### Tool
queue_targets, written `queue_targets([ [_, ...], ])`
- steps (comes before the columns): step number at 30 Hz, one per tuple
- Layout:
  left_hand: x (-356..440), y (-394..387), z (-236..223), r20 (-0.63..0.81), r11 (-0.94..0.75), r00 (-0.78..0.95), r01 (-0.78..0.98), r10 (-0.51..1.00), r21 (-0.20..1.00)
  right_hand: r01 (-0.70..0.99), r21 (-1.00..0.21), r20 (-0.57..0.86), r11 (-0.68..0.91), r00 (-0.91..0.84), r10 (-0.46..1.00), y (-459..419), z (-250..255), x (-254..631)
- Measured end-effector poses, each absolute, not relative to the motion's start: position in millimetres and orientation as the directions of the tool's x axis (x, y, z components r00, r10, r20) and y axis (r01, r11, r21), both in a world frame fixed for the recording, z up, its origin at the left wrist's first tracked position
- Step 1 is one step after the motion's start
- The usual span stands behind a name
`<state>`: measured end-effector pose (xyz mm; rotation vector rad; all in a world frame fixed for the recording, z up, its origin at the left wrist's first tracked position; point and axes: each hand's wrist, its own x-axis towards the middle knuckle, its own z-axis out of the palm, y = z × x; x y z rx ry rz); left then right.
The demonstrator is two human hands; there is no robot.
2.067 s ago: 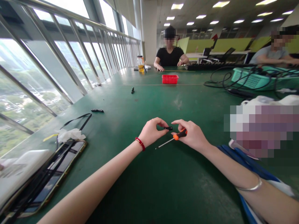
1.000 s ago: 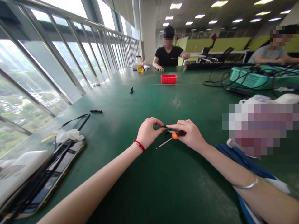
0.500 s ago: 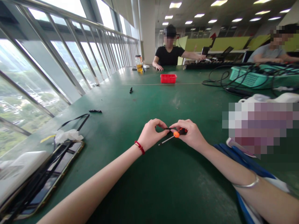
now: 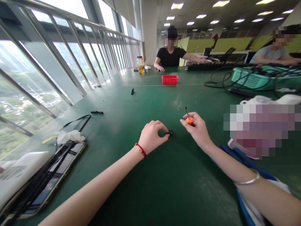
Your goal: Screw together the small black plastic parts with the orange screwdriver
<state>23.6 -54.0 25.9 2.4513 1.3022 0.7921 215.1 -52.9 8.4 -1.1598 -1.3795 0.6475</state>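
Between the thumb and fingertips of my left hand is a small black part, pinched at one end just above the green table; its exact kind is too small to make out. My right hand is to the right, apart from the part. It grips a short screwdriver with an orange and black handle, mostly hidden in the fingers. The screwdriver's thin shaft points upward, tip away from the black part.
The green table carries a red bin, a black piece and another black piece. A phone lies at left. A teal basket with cables stands at right. A person in black sits opposite.
My right hand has drawn away from the black part, up and to the right. The screwdriver has turned from pointing down-left to pointing upward. My left hand stays on the part.
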Motion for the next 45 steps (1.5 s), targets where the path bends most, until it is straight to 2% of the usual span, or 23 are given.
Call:
queue_targets([
  [3, 28.4, -58.8, 19.4, 0.296, -0.549, 0.462, 0.687, 0.836, 0.477, 0.224, -0.924, 0.358, 0.31, 0.224, 0.906, -45.7, 3.5, 220.1],
  [7, 34.4, -58.1, 14.0, 0.262, -0.502, 0.43, 0.699, 0.864, 0.509, 0.135, -0.954, 0.294, 0.269, 0.225, 0.929, -39.8, -2.7, 223.8],
  [11, 21.5, -53.1, 17.5, 0.275, -0.455, 0.362, 0.706, 0.891, 0.543, 0.14, -0.956, 0.284, 0.257, 0.225, 0.932, -38.1, -5.3, 225.8],
  [14, -12.7, -50.6, 23.5, 0.301, -0.413, 0.294, 0.759, 0.907, 0.503, 0.156, -0.955, 0.285, 0.254, 0.225, 0.932, -38.6, -5.5, 225.9],
  [16, -45.6, -50.1, 27.4, 0.312, -0.334, 0.201, 0.819, 0.929, 0.467, 0.172, -0.954, 0.281, 0.247, 0.213, 0.936, -39.9, -4.5, 224.8],
  [20, -113.2, -54.0, 32.7, 0.302, -0.071, -0.045, 0.929, 0.952, 0.362, 0.215, -0.955, 0.241, 0.203, 0.172, 0.955, -43.8, 0.1, 222.0],
  [22, -137.8, -58.0, 34.4, 0.258, 0.034, -0.117, 0.951, 0.959, 0.308, 0.235, -0.954, 0.229, 0.188, 0.164, 0.959, -45.2, 2.3, 221.4],
  [24, -153.8, -62.0, 36.3, 0.2, 0.103, -0.172, 0.944, 0.965, 0.313, 0.249, -0.949, 0.239, 0.195, 0.159, 0.958, -45.8, 3.6, 221.4],
  [28, -167.1, -65.6, 43.5, 0.222, 0.151, -0.241, 0.922, 0.945, 0.357, 0.256, -0.946, 0.239, 0.198, 0.144, 0.96, -45.3, 3.0, 222.6],
  [31, -169.2, -64.8, 50.5, 0.218, 0.216, -0.293, 0.923, 0.931, 0.317, 0.283, -0.937, 0.248, 0.204, 0.129, 0.96, -44.3, 1.0, 223.4],
  [45, -175.6, -58.6, 46.8, 0.126, 0.184, -0.247, 0.909, 0.961, 0.373, 0.377, -0.899, 0.271, 0.222, 0.082, 0.959, -43.4, -3.0, 225.6],
])
